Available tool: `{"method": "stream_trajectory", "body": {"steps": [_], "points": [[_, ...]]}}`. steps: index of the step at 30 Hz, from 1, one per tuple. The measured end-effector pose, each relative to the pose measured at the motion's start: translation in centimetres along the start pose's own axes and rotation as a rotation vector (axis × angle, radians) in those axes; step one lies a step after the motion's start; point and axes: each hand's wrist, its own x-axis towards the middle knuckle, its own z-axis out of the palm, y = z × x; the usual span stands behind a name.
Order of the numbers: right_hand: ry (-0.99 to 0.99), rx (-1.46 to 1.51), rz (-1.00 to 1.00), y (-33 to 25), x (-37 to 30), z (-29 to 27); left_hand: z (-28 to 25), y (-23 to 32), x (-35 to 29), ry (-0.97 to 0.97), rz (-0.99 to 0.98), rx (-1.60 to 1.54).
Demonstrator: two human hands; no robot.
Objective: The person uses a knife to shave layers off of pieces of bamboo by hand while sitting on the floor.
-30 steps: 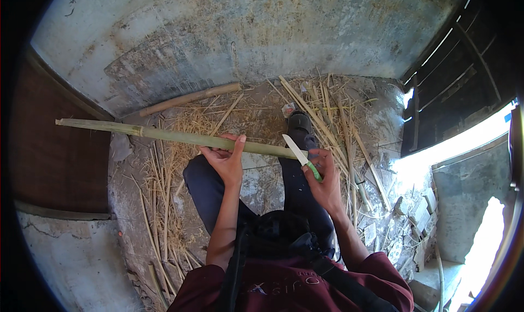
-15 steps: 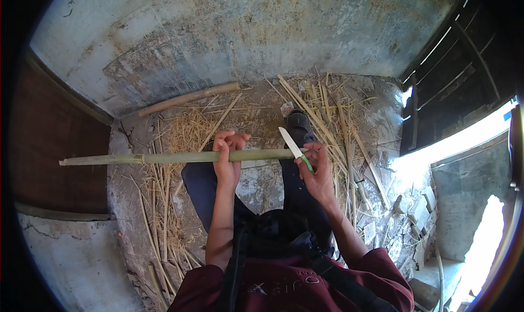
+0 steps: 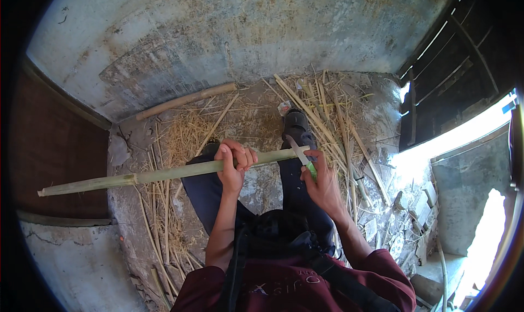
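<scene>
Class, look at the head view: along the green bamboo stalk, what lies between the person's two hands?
Head view: only a short bare stretch of the bamboo stalk separates the left hand from the right hand, whose knife meets its end.

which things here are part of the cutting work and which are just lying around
In use: green bamboo stalk, gripped by the left hand; knife in the right hand, blade at the stalk's end.
Lying about: pale pole by the wall, dry straw, loose strips.

Daylight enters hard from the doorway (image 3: pixel 464 143) at right, blown out to white glare. Wall (image 3: pixel 218 33) and floor (image 3: pixel 256 121) sit in even, soft shade with faint shadows. Focus sharp mid-frame. Fisheye bends edges; black vignette rings the corners.
</scene>
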Motion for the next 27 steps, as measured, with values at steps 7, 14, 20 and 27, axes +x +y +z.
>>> {"method": "stream_trajectory", "body": {"steps": [7, 14, 20, 27], "points": [[-0.023, 0.03, 0.048, -1.1, -0.4, -0.2, 1.5, 0.9, -1.3, 0.036, 0.019, 0.074], [-0.027, -0.061, 0.016, -0.7, -0.7, 0.4, 2.7, 1.0, -1.6, 0.118, 0.034, 0.115], [-0.049, -0.158, 0.044, 0.0, -1.2, 0.9, 2.8, 0.8, -1.9, 0.145, 0.044, 0.1], [-0.051, -0.122, 0.047, -1.4, -0.7, 0.0, 3.4, 0.9, -2.1, 0.138, 0.07, 0.113]]}}
